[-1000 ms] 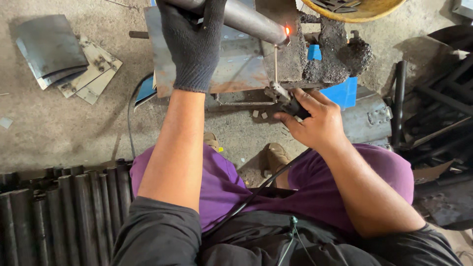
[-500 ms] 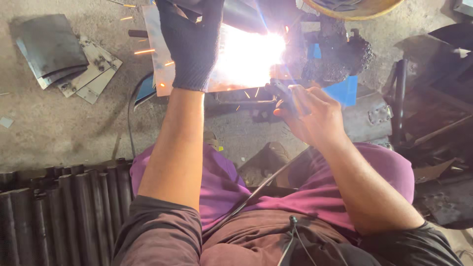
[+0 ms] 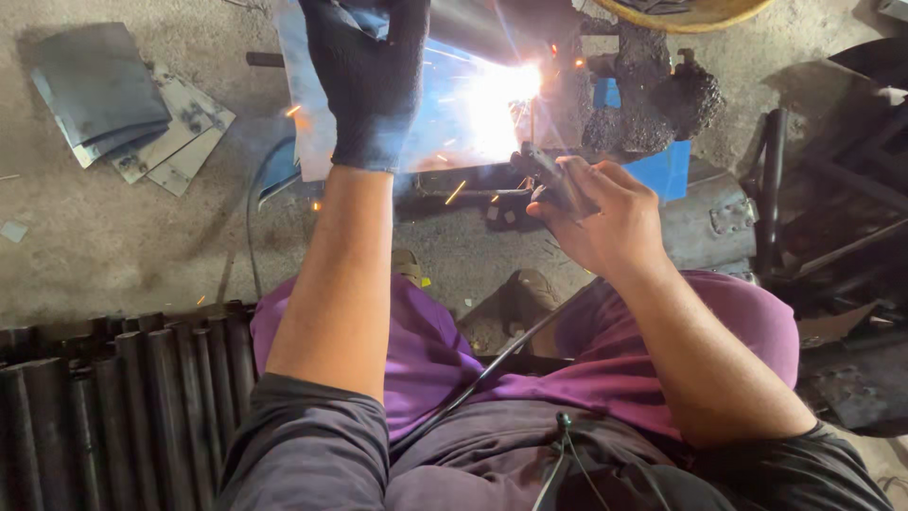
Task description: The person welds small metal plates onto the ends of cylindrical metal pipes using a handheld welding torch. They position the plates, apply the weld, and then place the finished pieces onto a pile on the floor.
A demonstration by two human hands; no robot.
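Observation:
My left hand (image 3: 371,80), in a black glove, grips a grey metal pipe (image 3: 482,26) that lies across a metal plate (image 3: 312,132) at the top of the view. My bare right hand (image 3: 605,213) holds a welding electrode holder (image 3: 544,170) whose rod points up at the pipe. A bright white arc (image 3: 497,99) burns where the rod meets the metal, and sparks fly to the left. My knees in purple trousers are below.
Flat metal sheets (image 3: 113,109) lie on the concrete floor at the upper left. Several dark pipes (image 3: 104,397) are stacked at the lower left. A blue block (image 3: 667,170) and slag-crusted metal (image 3: 662,95) sit right of the arc. Dark scrap (image 3: 832,218) fills the right side.
One second ago only a small red glow showed at the rod tip. The arc then flared wide and has now narrowed to a bright spot. My hands have hardly moved.

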